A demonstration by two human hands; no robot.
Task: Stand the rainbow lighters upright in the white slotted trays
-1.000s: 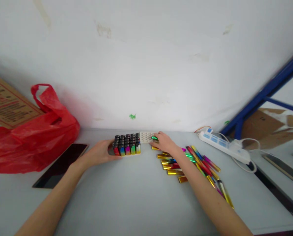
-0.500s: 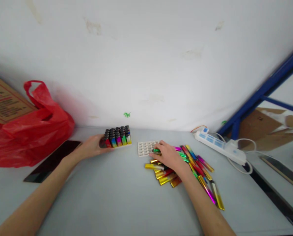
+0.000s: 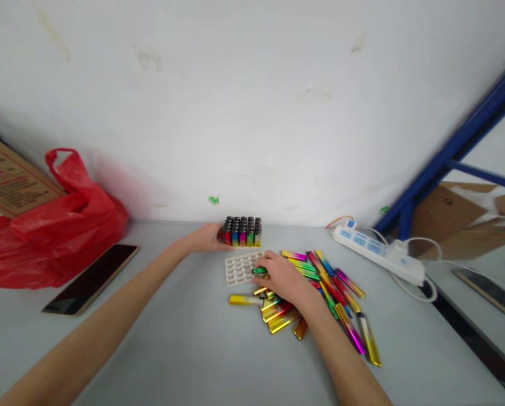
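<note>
My left hand (image 3: 207,237) is closed around the left side of a block of upright lighters (image 3: 242,232), black tops up and bodies in several colours, standing near the wall in a pale tray. In front of the block lies a white tray with rows of round holes (image 3: 238,269). Over that tray's right edge, my right hand (image 3: 281,276) has its fingers closed on a green lighter (image 3: 259,271); the palm side is hidden. Shiny loose lighters (image 3: 284,321) are heaped under and beside my right hand, with one yellow lighter (image 3: 241,300) sticking out leftward.
On the left, a dark-screened phone (image 3: 91,279) lies in front of a red plastic bag (image 3: 78,220) and a cardboard box (image 3: 15,180). A white power strip (image 3: 377,251) with cables is at the right, near a blue metal frame (image 3: 430,169). The wall bounds the table's back.
My left hand has moved the block of lighters rightward, behind the white tray. The white tray, the yellow lighter and my right hand have shifted a little left and nearer.
</note>
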